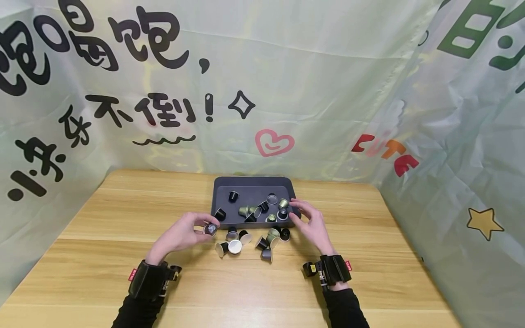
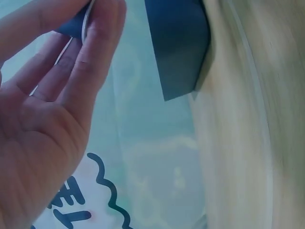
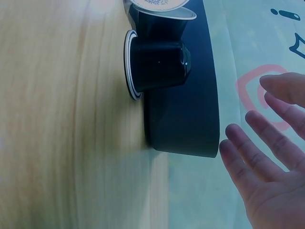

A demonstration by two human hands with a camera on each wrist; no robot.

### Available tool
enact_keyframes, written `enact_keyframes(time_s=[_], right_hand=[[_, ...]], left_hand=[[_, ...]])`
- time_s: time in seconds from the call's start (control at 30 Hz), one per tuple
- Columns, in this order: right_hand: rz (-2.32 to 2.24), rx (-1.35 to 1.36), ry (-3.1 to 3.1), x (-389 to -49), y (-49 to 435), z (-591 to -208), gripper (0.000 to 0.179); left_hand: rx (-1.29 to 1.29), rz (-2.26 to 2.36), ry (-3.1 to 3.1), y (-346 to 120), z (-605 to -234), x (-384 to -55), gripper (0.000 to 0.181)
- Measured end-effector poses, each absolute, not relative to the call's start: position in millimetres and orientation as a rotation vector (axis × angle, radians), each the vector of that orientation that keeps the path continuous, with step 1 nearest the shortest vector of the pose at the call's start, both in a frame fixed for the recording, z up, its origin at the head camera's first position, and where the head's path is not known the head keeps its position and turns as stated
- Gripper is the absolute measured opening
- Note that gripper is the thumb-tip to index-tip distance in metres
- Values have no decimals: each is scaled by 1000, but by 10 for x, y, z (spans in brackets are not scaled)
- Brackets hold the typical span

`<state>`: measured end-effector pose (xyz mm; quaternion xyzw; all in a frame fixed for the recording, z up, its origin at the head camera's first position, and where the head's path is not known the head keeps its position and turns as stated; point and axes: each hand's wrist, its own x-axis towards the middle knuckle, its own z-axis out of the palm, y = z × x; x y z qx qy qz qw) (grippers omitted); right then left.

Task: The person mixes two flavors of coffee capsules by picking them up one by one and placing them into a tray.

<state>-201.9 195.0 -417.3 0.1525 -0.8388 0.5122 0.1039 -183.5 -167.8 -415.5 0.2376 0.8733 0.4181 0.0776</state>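
Thumb and fingers of my left hand point(image 1: 186, 234) pinch a dark coffee capsule point(image 1: 210, 229) by the left front corner of a dark grey tray point(image 1: 219, 189). In the left wrist view part of this blue-looking capsule point(image 2: 74, 27) shows between the fingers. My right hand point(image 1: 313, 223) hovers at the tray's right edge, fingers apart, close to a green capsule point(image 1: 283, 203) and a dark capsule point(image 1: 282, 213). The right wrist view shows that hand point(image 3: 271, 162) with spread fingers and nothing visible between them. Several black and green capsules lie scattered inside the tray.
In front of the tray, several capsules lie on the wooden table point(image 1: 246, 291), among them a white-lidded capsule point(image 1: 235, 247) and a grey one point(image 1: 266, 254). A black capsule point(image 3: 159, 64) lies on its side against the tray. A printed cloth point(image 1: 328, 91) hangs behind.
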Motion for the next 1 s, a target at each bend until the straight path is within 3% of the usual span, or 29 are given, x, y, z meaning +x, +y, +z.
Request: enact_keyframes(time_s=[0.6,1.0], right_hand=[[1497,460,-2469,-2010,1952,-4164,32],[1464,459,-2485,-1998,1946,-4137,32]], left_hand=[[503,1773,2547,-1468,-4237,-1874,40],[459,1671,2786,-1310,-4289,-1941,38]])
